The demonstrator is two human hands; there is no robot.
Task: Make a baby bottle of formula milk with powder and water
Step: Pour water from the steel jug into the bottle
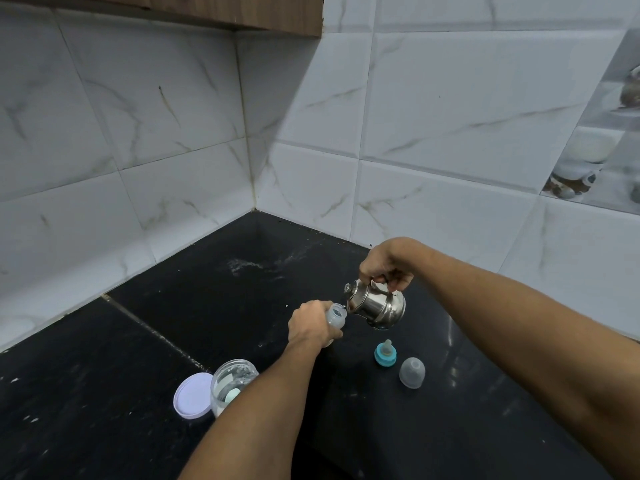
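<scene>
My left hand point(311, 325) grips a clear baby bottle point(336, 316), tilted with its open mouth toward the right. My right hand point(384, 266) holds a small steel kettle point(377, 306) by its handle, tipped left so its spout meets the bottle's mouth. On the black counter point(207, 306) in front stand the teal ring with its teat point(385, 355) and a clear dome cap point(412, 372). An open clear powder jar point(230, 384) with a pale scoop inside sits near my left forearm, its white lid point(192, 394) lying beside it on the left.
White marble-look tiled walls meet in a corner behind the counter. A wooden cabinet point(207, 8) hangs above at the top left. White powder point(249, 265) is scattered on the counter toward the back corner.
</scene>
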